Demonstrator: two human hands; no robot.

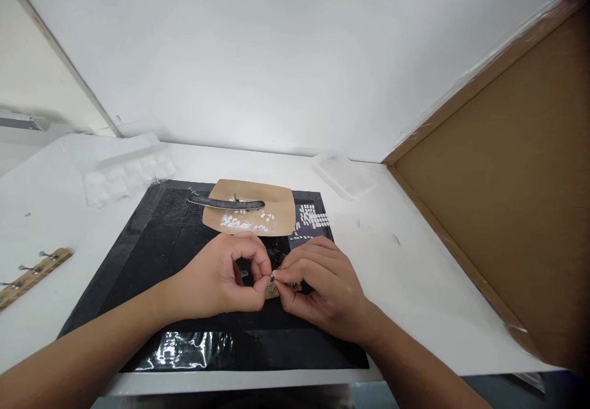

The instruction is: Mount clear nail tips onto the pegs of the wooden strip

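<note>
My left hand (pixel 233 273) is closed in a pinch, thumb and forefinger tips meeting the fingertips of my right hand (pixel 322 280), which is pinched too. Between the fingertips shows a tiny dark, metallic-looking piece, too small and covered to name. Directly beneath them lies a short wooden strip (pixel 271 292) with small metal clips, mostly hidden by my right hand. Just beyond my hands, a brown paper tray (pixel 281 203) holds small white pieces (pixel 235 222), and a dark curved nail file (pixel 225 203) rests across it.
A black mat (pixel 152 273) covers the table's middle. Small white tabs on a sheet (pixel 314 217) lie at its right edge. Another wooden strip with clips (pixel 39 273) is on the left. Clear plastic trays (pixel 129 175) (pixel 343 175) stand behind; a cardboard panel (pixel 502 169) borders the right.
</note>
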